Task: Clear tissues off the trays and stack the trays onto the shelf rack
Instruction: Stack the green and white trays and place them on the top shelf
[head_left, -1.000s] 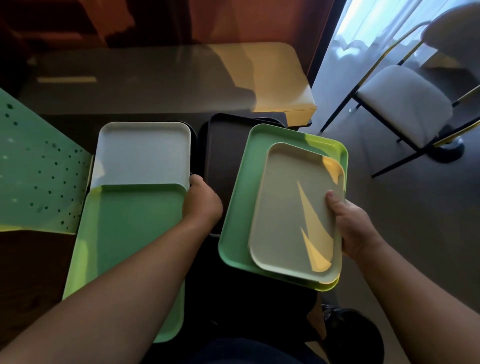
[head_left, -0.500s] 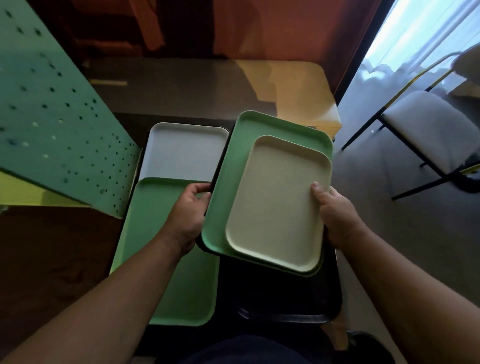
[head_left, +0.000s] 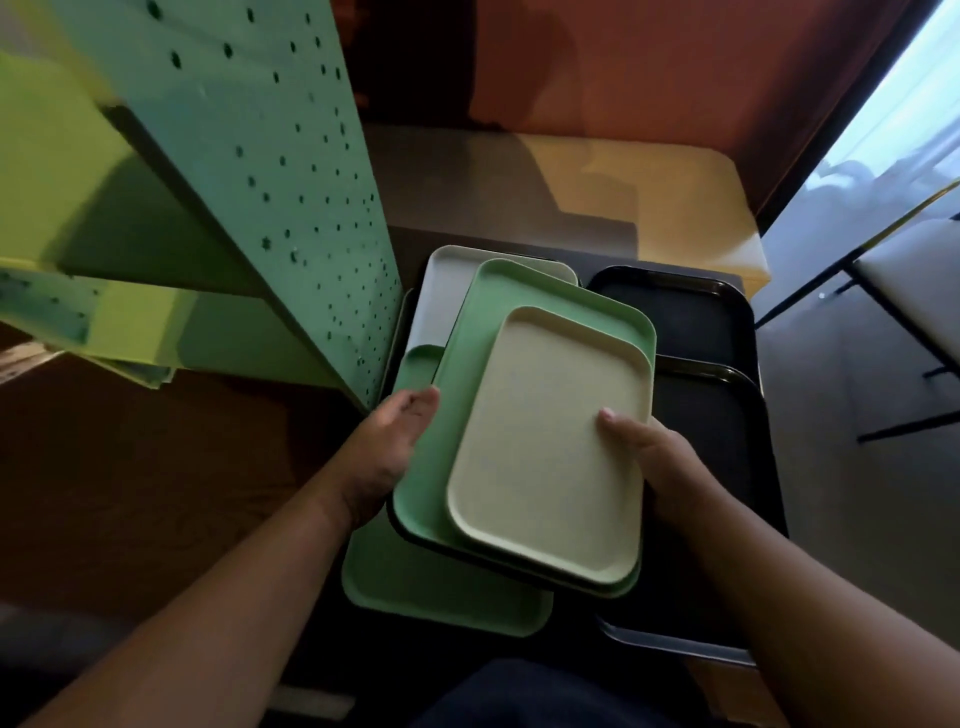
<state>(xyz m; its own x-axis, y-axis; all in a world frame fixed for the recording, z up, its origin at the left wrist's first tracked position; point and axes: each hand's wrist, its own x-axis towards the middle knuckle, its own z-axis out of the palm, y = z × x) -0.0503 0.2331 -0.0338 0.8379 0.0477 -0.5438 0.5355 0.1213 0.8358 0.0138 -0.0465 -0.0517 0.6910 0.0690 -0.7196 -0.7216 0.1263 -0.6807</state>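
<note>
Trays — a cream tray (head_left: 545, 452) nested in a green tray (head_left: 524, 317) — were held aloft beside the shelf rack (head_left: 249, 171); left hand (head_left: 389, 447) and right hand (head_left: 660, 457) each clasped an opposite edge.

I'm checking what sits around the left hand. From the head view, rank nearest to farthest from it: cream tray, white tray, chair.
1. cream tray: just right of the left hand, in the held stack.
2. white tray: beyond, beside the rack.
3. chair: far right.
</note>
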